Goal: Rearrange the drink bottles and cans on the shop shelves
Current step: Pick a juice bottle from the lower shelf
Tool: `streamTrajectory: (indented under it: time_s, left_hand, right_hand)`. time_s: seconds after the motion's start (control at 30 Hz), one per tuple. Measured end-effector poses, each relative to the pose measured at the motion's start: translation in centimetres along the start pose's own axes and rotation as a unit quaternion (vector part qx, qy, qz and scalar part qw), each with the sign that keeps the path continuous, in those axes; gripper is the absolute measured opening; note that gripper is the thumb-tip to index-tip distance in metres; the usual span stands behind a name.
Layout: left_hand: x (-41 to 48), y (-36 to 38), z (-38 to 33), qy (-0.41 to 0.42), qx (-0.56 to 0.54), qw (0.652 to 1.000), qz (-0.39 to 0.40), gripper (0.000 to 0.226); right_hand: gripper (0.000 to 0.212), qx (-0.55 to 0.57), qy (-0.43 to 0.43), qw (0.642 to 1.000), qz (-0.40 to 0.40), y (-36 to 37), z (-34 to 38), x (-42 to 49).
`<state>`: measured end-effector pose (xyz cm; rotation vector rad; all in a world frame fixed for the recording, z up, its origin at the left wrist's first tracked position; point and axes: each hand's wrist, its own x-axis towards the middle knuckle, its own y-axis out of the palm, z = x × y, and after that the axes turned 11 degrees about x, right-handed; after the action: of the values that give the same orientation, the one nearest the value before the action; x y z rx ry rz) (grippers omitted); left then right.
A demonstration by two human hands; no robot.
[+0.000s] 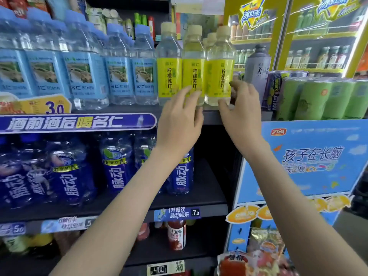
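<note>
— At the shelf edge, what are the fingers doing?
— Right hand pinches the rightmost yellow-labelled bottle low down, thumb and fingertips on it. Left hand spreads loosely against the middle yellow bottle; I cannot tell if it grips.
— And around them?
— Blue-labelled water bottles to the left, green cans to the right (tightly packed), all on the dark shelf. Below stand dark blue bottles; a yellow drinks cooler stands behind.
</note>
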<state>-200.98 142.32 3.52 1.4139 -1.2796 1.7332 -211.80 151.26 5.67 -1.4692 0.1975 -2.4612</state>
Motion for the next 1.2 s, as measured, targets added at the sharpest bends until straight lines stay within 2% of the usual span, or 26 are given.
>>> streamTrajectory:
  time_s: [0.1,0.17,0.23,0.33,0.43,0.53,0.63,0.77,0.87,0.97,1.13,1.2]
  left_hand:
    - [-5.6,-0.5,-0.5,0.027,-0.033,0.999,-0.026,0.026]
    - [-10.0,-1.0,-0.5,0.027,-0.048,0.998,-0.034,0.022]
    - [-14.8,-1.3,-0.5,0.005,-0.068,0.998,-0.008,0.021]
    - [-22.4,-1.2,0.2,-0.077,-0.084,0.99,0.089,0.022]
    - [-28.6,-0.1,1.6,-0.168,-0.073,0.961,0.208,0.024]
    - [-33.0,1.5,3.3,-0.256,-0.048,0.914,0.311,0.025]
    - [-36.3,3.3,4.8,-0.281,-0.039,0.893,0.349,0.033]
    - [-39.3,3.7,5.6,-0.288,-0.05,0.885,0.362,0.032]
    - [-39.7,2.4,5.6,-0.303,-0.065,0.876,0.37,0.032]
    - [-39.3,0.3,5.7,-0.344,-0.069,0.851,0.392,0.037]
    - [-38.1,-4.1,4.9,-0.396,-0.119,0.78,0.469,0.065]
    - [-37.5,-6.1,3.9,-0.435,-0.162,0.756,0.461,0.07]
  right_hand:
    - [0.026,0.049,-0.066,0.996,-0.043,0.2,0.1,-6.0]
    - [0.02,0.077,-0.071,0.994,-0.016,0.8,-0.4,-10.8]
    - [0.018,0.105,-0.048,0.993,0.034,1.7,-1.4,-15.7]
    - [0.015,0.117,0.039,0.986,0.114,3.5,-4.2,-23.1]
    - [0.016,0.109,0.183,0.958,0.191,5.8,-7.0,-28.9]
    - [0.039,0.107,0.322,0.908,0.245,8.8,-9.6,-32.2]
    - [0.066,0.134,0.378,0.885,0.237,12.8,-11.8,-33.7]
    - [0.081,0.146,0.397,0.882,0.209,17.3,-14.0,-34.3]
    - [0.079,0.11,0.388,0.891,0.206,18.1,-14.5,-34.2]
    - [0.076,0.091,0.369,0.898,0.223,16.2,-13.4,-34.6]
    - [0.065,0.181,0.357,0.861,0.315,11.1,-7.9,-35.9]
    - [0.065,0.234,0.345,0.834,0.362,10.0,-5.0,-35.6]
